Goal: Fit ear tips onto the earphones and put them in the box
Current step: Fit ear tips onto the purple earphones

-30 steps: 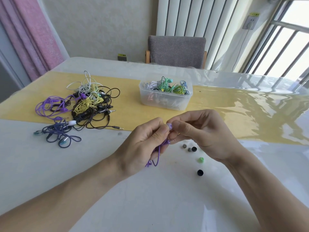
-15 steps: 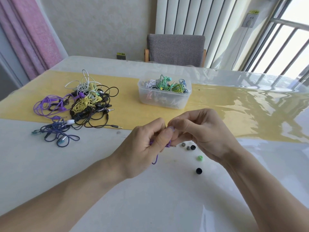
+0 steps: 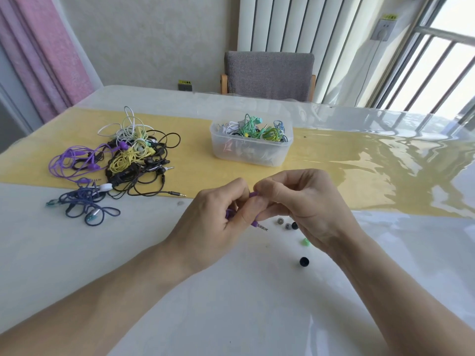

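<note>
Loose ear tips point(image 3: 303, 261) lie scattered on the white table point(image 3: 77, 253) just beside the right hand point(image 3: 305, 209), crowding that side. Far left, a tangled earphone pile point(image 3: 128, 160) blocks the yellow runner point(image 3: 195, 132). Bare runner separates the pile from the clear plastic box point(image 3: 250, 150), leaving an open lane.

home, dining rm | pink curtain point(image 3: 48, 47) | radiator point(image 3: 277, 24) | chair point(image 3: 268, 71)

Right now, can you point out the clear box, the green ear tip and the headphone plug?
clear box point(image 3: 250, 152), head view, on its front wall.
green ear tip point(image 3: 304, 242), head view, on its visible left part.
headphone plug point(image 3: 262, 227), head view, on its metal pin.
</note>
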A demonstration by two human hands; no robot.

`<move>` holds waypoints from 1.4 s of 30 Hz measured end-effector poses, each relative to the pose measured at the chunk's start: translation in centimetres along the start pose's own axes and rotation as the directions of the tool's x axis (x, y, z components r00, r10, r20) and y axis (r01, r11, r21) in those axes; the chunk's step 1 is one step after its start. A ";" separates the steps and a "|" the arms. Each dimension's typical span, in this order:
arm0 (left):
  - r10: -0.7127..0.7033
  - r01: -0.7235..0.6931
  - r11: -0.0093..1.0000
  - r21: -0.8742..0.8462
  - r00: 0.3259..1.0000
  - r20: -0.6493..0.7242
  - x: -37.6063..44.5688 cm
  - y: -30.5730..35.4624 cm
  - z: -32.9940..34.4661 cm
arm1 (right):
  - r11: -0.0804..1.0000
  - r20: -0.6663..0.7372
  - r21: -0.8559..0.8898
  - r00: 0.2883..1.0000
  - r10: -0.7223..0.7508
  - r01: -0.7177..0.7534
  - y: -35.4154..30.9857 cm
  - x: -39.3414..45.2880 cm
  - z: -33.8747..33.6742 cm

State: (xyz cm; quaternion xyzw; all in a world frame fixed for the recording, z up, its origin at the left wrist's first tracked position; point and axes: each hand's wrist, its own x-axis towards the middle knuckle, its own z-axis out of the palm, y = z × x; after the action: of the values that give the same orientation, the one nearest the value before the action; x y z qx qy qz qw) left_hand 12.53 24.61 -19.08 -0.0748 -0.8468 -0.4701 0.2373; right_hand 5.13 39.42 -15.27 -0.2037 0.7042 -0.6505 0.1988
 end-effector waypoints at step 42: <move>-0.205 0.212 0.915 -0.343 0.977 0.057 0.3 0.3 -0.4 | 0.941 -0.027 0.320 0.994 -0.106 0.109 1.6 0.1 1.1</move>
State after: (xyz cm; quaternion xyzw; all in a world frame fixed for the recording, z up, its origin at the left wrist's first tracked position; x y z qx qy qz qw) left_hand 12.48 24.41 -18.51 -0.0294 -0.7560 -0.6339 0.1606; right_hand 5.61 38.55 -16.97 -0.2039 0.5778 -0.7671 0.1901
